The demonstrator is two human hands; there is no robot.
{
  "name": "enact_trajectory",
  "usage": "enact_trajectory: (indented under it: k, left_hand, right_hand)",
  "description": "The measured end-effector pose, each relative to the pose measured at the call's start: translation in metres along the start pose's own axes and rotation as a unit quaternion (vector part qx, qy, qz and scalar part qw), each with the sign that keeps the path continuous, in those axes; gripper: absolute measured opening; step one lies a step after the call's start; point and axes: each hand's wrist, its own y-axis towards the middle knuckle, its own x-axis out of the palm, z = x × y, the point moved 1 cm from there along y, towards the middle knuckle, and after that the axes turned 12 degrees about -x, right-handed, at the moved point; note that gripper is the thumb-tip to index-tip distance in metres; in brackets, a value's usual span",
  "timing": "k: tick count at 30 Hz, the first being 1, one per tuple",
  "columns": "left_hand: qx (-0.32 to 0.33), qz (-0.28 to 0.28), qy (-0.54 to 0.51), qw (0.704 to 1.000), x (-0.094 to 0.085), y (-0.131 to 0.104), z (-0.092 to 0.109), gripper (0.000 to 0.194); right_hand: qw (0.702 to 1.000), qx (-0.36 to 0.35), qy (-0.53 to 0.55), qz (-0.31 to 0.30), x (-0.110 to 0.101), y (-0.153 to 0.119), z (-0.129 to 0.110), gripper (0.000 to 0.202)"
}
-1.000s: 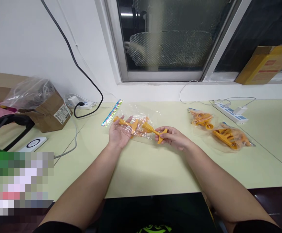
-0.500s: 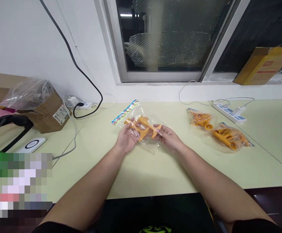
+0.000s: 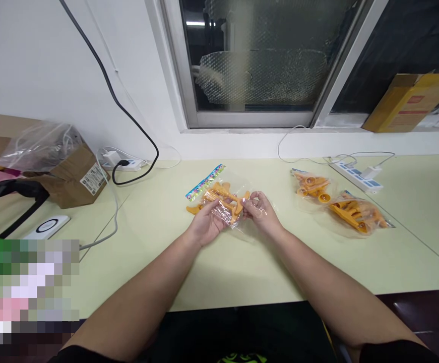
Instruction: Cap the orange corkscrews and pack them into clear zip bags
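A clear plastic bag (image 3: pixel 238 177) with a colourful header strip (image 3: pixel 205 182) is between my hands over the table. Several orange plastic pieces (image 3: pixel 222 194) are inside, with flared ends toward my right hand. Another orange piece (image 3: pixel 194 208) shows at the left, below the strip; whether it is in the bag I cannot tell. My left hand (image 3: pixel 207 224) holds the near left side, palm up, thumb on top and fingers partly hidden beneath. With thumb and fingers closed, my right hand (image 3: pixel 261 210) pinches the bag's right side by the flared ends.
Two more bags of orange parts, one smaller (image 3: pixel 312 186) and one larger (image 3: pixel 360 214), lie to the right. Behind them is a power strip (image 3: pixel 356 175) with cables. A cardboard box (image 3: pixel 73 176), a white charging pad (image 3: pixel 48 227) and a black cable (image 3: pixel 108 83) are at left.
The bag and its strip have shifted right and slightly nearer. My left hand has moved right and a little down; my right fingers have curled into a pinch. An orange piece now shows at left.
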Motion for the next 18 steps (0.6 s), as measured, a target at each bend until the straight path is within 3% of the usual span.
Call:
enact_trajectory:
  k: [4, 7, 10, 12, 14, 18]
  left_hand:
    - [0.013, 0.017, -0.027, 0.999, -0.006, -0.002, 0.013, 0.04]
    - [0.066, 0.026, -0.062, 0.996, -0.01, -0.007, 0.031, 0.041]
    - [0.12, 0.035, -0.095, 0.988, -0.014, -0.015, 0.046, 0.039]
    - [0.141, 0.049, -0.112, 0.982, -0.017, -0.018, 0.052, 0.039]
    - [0.15, 0.06, -0.121, 0.979, -0.018, -0.018, 0.055, 0.039]
    - [0.15, 0.053, -0.112, 0.981, -0.019, -0.014, 0.052, 0.035]
  right_hand:
    - [0.999, -0.018, -0.001, -0.05, 0.001, -0.002, -0.011, 0.05]
    - [0.996, -0.076, -0.044, -0.014, -0.007, -0.003, -0.017, 0.037]
    - [0.979, -0.123, -0.164, -0.003, -0.015, -0.004, -0.01, 0.022]
    - [0.948, -0.148, -0.273, -0.068, -0.016, -0.005, 0.001, 0.014]
    - [0.896, -0.185, -0.363, -0.174, -0.01, -0.007, 0.012, 0.03]
    - [0.819, -0.213, -0.436, -0.307, 0.011, -0.009, 0.027, 0.06]
